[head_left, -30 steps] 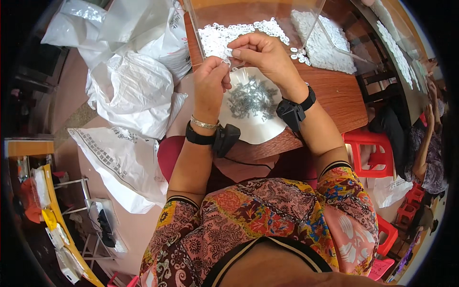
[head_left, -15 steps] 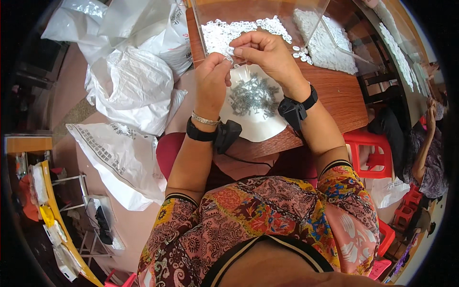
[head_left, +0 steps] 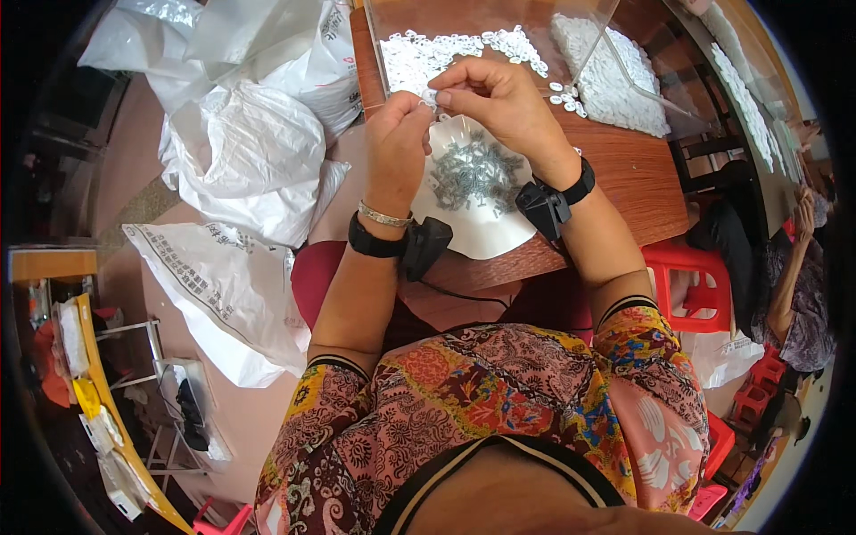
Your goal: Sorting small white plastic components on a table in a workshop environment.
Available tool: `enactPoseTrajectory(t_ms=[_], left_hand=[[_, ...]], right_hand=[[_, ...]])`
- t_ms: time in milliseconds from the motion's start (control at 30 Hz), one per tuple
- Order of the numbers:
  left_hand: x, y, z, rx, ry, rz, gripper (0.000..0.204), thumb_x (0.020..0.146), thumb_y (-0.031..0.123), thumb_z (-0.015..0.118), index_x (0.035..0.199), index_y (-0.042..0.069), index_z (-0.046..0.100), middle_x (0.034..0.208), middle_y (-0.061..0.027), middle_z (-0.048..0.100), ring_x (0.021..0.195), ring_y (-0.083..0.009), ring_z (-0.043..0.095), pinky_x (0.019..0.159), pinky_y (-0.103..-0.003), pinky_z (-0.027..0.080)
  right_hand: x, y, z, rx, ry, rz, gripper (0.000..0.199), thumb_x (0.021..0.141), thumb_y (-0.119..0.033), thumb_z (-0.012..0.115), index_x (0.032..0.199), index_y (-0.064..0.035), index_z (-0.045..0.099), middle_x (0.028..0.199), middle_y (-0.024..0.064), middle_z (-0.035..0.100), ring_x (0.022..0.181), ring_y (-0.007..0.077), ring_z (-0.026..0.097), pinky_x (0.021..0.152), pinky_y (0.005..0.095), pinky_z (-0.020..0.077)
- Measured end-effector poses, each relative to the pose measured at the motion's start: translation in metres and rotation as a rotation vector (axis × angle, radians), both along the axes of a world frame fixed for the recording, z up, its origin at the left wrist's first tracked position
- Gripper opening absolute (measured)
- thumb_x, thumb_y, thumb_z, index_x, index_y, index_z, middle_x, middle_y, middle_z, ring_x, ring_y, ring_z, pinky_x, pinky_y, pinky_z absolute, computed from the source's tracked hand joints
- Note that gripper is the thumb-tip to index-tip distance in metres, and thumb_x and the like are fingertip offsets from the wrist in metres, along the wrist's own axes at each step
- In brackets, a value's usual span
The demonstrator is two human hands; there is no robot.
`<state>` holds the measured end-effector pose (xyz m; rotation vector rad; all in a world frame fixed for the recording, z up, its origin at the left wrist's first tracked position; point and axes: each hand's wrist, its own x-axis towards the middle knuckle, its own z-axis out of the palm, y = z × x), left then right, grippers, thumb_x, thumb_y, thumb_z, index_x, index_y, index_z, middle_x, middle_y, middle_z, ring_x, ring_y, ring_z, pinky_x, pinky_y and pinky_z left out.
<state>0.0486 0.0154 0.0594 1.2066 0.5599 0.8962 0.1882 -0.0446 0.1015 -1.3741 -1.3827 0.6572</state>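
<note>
My right hand [head_left: 506,105] pinches a small white oval plastic piece [head_left: 429,95] between thumb and fingertips. Right beside it, the fingertips of my left hand [head_left: 398,134] are pressed together and meet the piece; whatever they hold is too small and covered to name. Below both hands lies a white wavy-edged dish [head_left: 481,242] at the table's near edge. Many small grey pieces [head_left: 477,174] are heaped in it. Just beyond my hands, a pile of similar white oval pieces [head_left: 417,57] spreads over the table.
A clear panel [head_left: 584,53] stands on the brown table [head_left: 624,183]. Behind it, a bulky batch of white pieces [head_left: 615,85] sits at right, with a few loose ones nearby. White sacks [head_left: 250,160] fill the left. Red stools [head_left: 687,285] and another person [head_left: 794,294] are at right.
My two hands have drawn together, so the white oval piece now meets my left fingertips. The dish and piles appear slightly shifted with the view.
</note>
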Motion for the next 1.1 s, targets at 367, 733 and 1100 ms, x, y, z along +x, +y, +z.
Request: enactPoseTrajectory(t_ms=[367,733,1100], left_hand=[[-0.006,-0.004,0.004,-0.053,-0.132,-0.045,0.016,0.083,0.013,0.052,0.072,0.002,0.055,0.059,0.0006,0.049,0.052,-0.0059,0.044,0.046,-0.020,0.035],[-0.006,-0.008,0.006,-0.101,-0.134,-0.076,0.016,0.084,0.015,0.052,0.076,0.003,0.058,0.060,-0.0010,0.054,0.050,-0.0078,0.050,0.046,-0.019,0.035],[0.003,-0.009,0.003,-0.087,-0.111,-0.033,0.020,0.086,0.018,0.052,0.075,0.003,0.058,0.061,-0.0020,0.055,0.051,-0.0081,0.051,0.046,-0.020,0.036]], right_hand=[[-0.011,-0.009,0.016,0.010,-0.115,0.066,0.020,0.082,-0.006,0.066,0.101,-0.0020,0.065,0.082,-0.0011,0.062,0.076,0.0045,0.057,0.068,0.0189,0.0468],[-0.013,-0.014,0.021,-0.010,-0.289,0.026,0.027,0.076,-0.005,0.068,0.102,-0.0027,0.064,0.078,-0.0019,0.060,0.071,0.0044,0.053,0.064,0.0199,0.0432],[-0.012,-0.008,0.010,0.198,-0.626,-0.071,0.030,0.073,-0.008,0.071,0.102,-0.0048,0.065,0.076,0.0054,0.062,0.067,0.0131,0.058,0.060,0.0249,0.0474]])
